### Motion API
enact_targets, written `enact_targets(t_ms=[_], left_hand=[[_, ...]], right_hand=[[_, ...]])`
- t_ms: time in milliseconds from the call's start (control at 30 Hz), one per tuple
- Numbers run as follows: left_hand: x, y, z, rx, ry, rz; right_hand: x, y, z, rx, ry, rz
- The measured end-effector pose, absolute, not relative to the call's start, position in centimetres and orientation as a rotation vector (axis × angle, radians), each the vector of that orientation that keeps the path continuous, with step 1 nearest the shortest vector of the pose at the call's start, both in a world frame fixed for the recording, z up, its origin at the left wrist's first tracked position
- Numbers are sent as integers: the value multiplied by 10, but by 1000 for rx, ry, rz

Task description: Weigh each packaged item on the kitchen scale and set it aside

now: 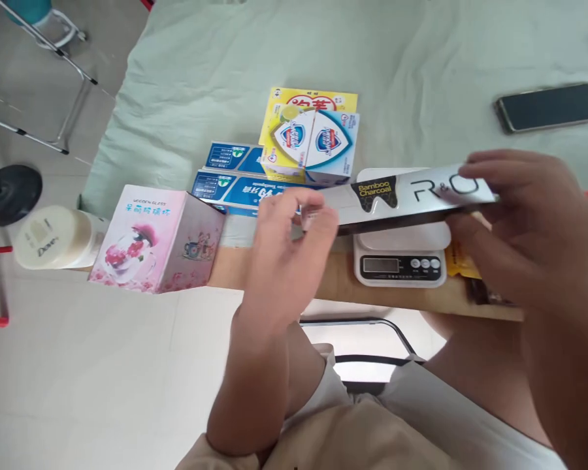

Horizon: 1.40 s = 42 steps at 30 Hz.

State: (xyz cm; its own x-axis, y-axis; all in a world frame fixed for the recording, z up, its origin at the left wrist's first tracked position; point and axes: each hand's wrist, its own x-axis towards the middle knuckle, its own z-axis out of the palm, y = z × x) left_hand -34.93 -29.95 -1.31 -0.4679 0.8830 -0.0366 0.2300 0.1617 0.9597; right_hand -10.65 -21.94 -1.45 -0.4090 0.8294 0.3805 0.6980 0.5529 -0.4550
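Note:
A long silver and black box marked "Bamboo Charcoal" (402,196) is held level between my two hands. My left hand (291,251) pinches its left end. At the other end, my right hand (514,222) grips it between thumb and fingers. Beneath the box is a white kitchen scale (402,266), its platform partly hidden; the display looks blank. Beyond my left hand lie blue toothpaste boxes (230,186), partly covered. A yellow box (274,117) and soap boxes (313,143) in yellow, white and blue stand behind them.
A pink glass-cup box (142,241) stands at the table's near left edge, beside a Dove container (53,238). A phone (551,108) lies at the far right on the pale green cloth (421,65). Yellow and dark packets (463,261) sit partly hidden near my right hand.

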Motion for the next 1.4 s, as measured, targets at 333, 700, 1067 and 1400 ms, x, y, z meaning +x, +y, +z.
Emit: enact_targets(t_ms=[333, 700, 1067, 1400], left_hand=[[-316, -293, -10, 1228, 1727, 873], [-315, -284, -25, 1521, 1872, 1109], [-301, -267, -31, 1656, 1884, 700], [-296, -258, -36, 1665, 1979, 758]], right_hand=[[-101, -165, -28, -1515, -2229, 430], [-82, -225, -17, -1308, -2100, 19], [-78, -238, -35, -1217, -1928, 154], [-63, -251, -24, -1243, -1898, 234]])
